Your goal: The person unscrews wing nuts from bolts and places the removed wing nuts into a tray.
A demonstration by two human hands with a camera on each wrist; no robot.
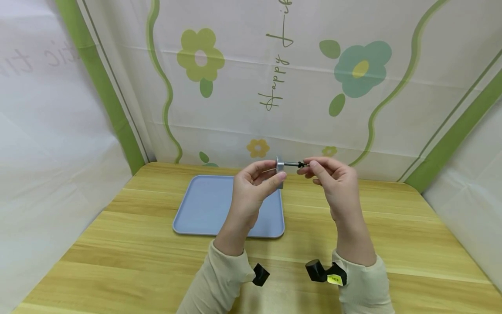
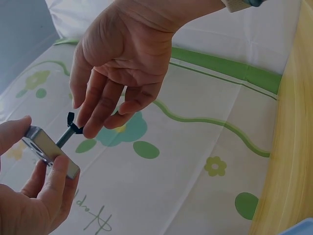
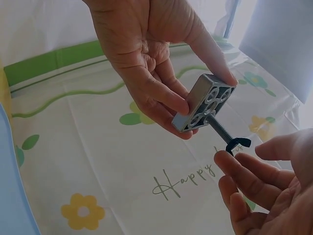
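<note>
My left hand [image 1: 251, 185] grips a small silver metal block [image 3: 206, 102] by its edges between thumb and fingers. Round recesses show on the block's face in the right wrist view. Out of that face sticks a threaded wing screw [image 2: 66, 136], its black wings at the outer end. My right hand [image 1: 333, 179] is at those wings; in the right wrist view a fingertip touches them, while the thumb [image 3: 271, 148] stands slightly apart. How deep the screw sits inside the block is hidden.
A light blue tray [image 1: 204, 207] lies on the wooden table [image 1: 129, 244], behind and below the left hand. A white cloth [image 1: 243, 83] printed with flowers hangs behind the table, with more cloth at both sides. Black camera mounts [image 1: 317, 270] sit at the wrists.
</note>
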